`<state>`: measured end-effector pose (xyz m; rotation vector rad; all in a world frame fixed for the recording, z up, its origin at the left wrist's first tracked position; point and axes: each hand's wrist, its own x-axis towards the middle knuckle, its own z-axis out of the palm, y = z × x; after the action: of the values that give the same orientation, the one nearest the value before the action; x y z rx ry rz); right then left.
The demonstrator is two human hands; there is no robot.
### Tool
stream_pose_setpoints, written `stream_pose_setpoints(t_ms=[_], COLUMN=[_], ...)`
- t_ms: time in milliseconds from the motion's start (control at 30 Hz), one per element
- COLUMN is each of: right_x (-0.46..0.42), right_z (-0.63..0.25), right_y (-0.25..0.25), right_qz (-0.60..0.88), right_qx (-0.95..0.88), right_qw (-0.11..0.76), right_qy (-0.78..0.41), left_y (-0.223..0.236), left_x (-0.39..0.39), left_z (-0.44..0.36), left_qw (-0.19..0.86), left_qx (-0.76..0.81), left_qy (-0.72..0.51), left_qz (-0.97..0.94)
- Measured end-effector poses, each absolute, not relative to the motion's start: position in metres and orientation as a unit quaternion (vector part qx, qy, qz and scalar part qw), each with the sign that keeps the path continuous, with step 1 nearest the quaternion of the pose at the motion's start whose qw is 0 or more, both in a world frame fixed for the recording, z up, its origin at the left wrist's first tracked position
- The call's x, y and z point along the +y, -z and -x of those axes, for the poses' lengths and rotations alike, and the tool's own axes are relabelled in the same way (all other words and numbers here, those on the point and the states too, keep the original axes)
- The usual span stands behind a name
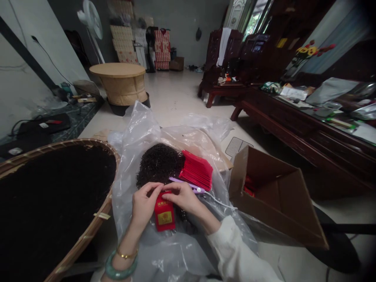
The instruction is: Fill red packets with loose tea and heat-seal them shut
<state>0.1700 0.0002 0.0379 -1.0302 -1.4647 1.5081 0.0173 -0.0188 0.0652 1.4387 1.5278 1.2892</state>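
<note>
Both my hands are on the red packet [165, 218]: left hand [143, 204] pinching the top edge with thumb and fingertips, right hand [182, 196] pinching the same edge from the other side, fingertips nearly meeting. Packet hangs upright-ish below the fingers, front toward me. To do this well, I'd want both pinches level, pressure light and even, edge pulled flat from the middle outward; uneven tension would probably crease it. Better to pinch only the rim, so the body isn't squeezed. Purple tool [199, 190] lies just beyond and right of my right hand, so I'd mind that elbow and the white cord [219, 202]. Materials, quick: packet is glossy red, boxy, gold lettering, squarish gold label, looks like thin foil or film. Leaves [158, 162] just beyond my hands: dark, wiry, twisted, loose mound. Red stack [197, 169] past the right hand: flat, shiny, overlapping in neat ridges. Plastic [164, 260] under it all is cloudy, crinkly, soft folds. Basket [114, 187] left of my left hand: wide, round, woven-looking rim, dark fill inside. Box [272, 196] right of my right hand: matte brown cardboard, open, straight-sided, something red inside, too shadowed to tell.
</note>
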Motion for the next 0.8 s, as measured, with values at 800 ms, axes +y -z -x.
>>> stream_pose_setpoints(t_ms=[800], right_x=[-0.012], right_z=[-0.173], right_y=[-0.053], right_qz=[0.378], right_qx=[-0.555], right_qw=[0.344], right_qy=[-0.656], left_y=[-0.108], left_x=[-0.060], left_z=[0.038], left_qw=[0.503], left_qx=[0.540], left_qy=[-0.613], left_qz=[-0.282])
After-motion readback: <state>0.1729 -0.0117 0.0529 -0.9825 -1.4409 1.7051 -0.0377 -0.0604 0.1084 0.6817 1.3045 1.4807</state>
